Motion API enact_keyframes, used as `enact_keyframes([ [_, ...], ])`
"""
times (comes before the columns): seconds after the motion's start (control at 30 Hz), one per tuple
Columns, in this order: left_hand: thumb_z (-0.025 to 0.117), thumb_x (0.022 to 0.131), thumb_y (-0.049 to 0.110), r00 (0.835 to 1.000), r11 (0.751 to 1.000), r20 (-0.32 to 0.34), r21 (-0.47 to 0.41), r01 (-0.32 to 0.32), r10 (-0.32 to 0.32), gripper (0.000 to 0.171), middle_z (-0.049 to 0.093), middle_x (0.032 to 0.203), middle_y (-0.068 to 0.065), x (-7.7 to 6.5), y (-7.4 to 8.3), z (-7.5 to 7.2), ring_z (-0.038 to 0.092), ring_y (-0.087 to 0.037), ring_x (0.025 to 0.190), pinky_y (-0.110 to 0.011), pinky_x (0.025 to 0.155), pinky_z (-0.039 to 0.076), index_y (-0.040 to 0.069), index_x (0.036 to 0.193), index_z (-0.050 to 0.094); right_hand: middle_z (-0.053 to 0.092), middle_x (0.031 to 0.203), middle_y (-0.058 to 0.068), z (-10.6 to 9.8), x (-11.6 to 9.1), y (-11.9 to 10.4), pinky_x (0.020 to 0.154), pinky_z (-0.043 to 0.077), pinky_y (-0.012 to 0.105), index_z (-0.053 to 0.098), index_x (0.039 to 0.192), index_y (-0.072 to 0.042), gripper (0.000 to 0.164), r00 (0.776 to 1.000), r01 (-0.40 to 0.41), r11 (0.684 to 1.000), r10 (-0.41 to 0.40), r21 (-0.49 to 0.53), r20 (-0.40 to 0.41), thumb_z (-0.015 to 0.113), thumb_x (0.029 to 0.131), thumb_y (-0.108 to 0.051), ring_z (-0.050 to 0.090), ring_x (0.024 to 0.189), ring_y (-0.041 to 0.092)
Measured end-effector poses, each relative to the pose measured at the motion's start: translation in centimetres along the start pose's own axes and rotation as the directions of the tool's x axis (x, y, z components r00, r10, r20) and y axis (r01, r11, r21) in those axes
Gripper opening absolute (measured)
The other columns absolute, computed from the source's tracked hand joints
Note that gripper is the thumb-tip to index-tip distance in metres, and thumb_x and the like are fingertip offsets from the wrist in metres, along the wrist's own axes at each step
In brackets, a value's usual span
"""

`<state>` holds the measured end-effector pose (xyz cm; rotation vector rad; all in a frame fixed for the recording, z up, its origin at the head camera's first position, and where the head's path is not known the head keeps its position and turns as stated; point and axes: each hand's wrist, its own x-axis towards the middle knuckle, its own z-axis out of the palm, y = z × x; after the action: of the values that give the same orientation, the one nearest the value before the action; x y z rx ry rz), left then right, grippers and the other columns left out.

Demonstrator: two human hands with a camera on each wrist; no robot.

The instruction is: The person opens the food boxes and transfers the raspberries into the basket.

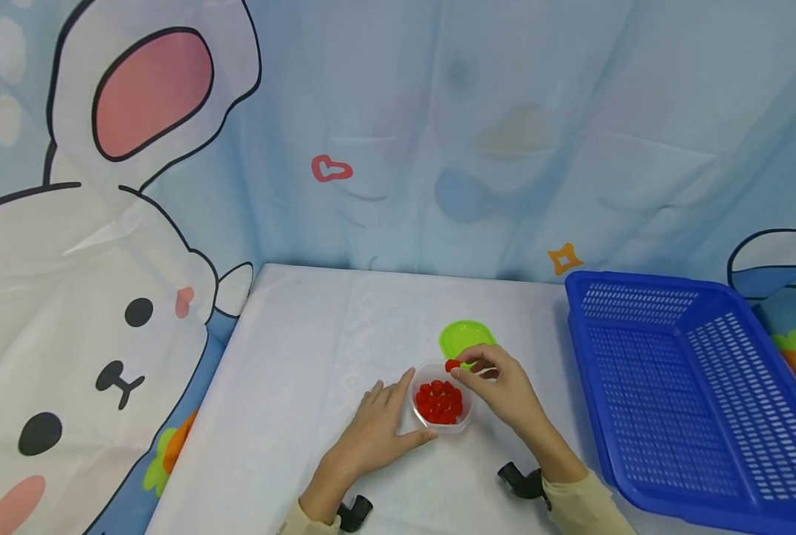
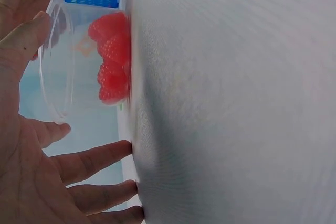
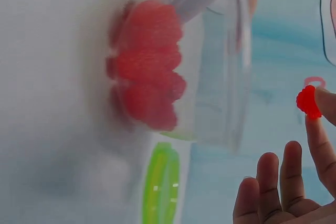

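From where I stand, the right hand (image 1: 507, 388) pinches one red berry (image 1: 452, 365) between thumb and forefinger, its other fingers loosely bent, holding it above the far rim of a clear tub (image 1: 429, 374). More red berries (image 1: 439, 402) sit low inside. The left hand (image 1: 376, 432) lies beside the tub with its fingers spread, thumb and forefinger flanking the wall; I can't tell how firmly it touches. A green lid (image 1: 464, 336) lies just behind the tub on the table (image 1: 297, 371), and a blue basket (image 1: 672, 405) stands well to the right.

The pinch looks shallow, so a squeeze too hard might shoot the berry out. Let go this near the edge, it could drop outside, perhaps onto the lid. A knuckle catching the rim might tip the light tub, since the left hand isn't wrapped around it.
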<state>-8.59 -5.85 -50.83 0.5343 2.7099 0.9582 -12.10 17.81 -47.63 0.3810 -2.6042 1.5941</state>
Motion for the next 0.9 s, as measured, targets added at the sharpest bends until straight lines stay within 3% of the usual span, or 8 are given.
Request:
enact_keyframes([
  [0.43, 0.067, 0.085, 0.065, 1.000, 1.000, 0.007, -0.022, 0.012, -0.012, 0.099, 0.039, 0.156, -0.007, 0.0, 0.1, 0.1, 0.028, -0.044, 0.143, -0.060, 0.115, 0.021, 0.020, 0.161, 0.022, 0.065, 0.101, -0.003, -3.2, -1.1, -4.7, 0.079, 0.051, 0.027, 0.069, 0.106, -0.014, 0.015, 0.994, 0.087, 0.993, -0.091, -0.078, -0.058, 0.075, 0.092, -0.013, 0.061, 0.088, 0.014],
  [0.73, 0.065, 0.085, 0.067, 1.000, 1.000, 0.011, -0.024, 0.012, -0.011, 0.100, 0.039, 0.157, -0.007, 0.0, 0.0, 0.0, 0.028, -0.044, 0.144, -0.060, 0.115, 0.021, 0.021, 0.161, 0.021, 0.062, 0.101, -0.003, -8.2, -1.2, -7.3, 0.077, 0.047, 0.021, 0.070, 0.105, -0.014, 0.015, 0.983, 0.106, 0.960, -0.141, -0.259, -0.121, 0.075, 0.091, -0.012, 0.058, 0.089, 0.009],
  [0.9, 0.065, 0.085, 0.067, 1.000, 1.000, 0.011, -0.023, 0.010, -0.010, 0.100, 0.039, 0.156, -0.007, 0.0, 0.1, 0.0, 0.028, -0.044, 0.143, -0.060, 0.115, 0.021, 0.020, 0.161, 0.021, 0.060, 0.104, 0.003, -12.1, -0.1, -7.4, 0.070, 0.047, 0.019, 0.069, 0.108, -0.014, 0.017, 0.991, 0.034, 0.944, -0.073, -0.330, -0.108, 0.072, 0.095, -0.022, 0.056, 0.087, 0.012],
])
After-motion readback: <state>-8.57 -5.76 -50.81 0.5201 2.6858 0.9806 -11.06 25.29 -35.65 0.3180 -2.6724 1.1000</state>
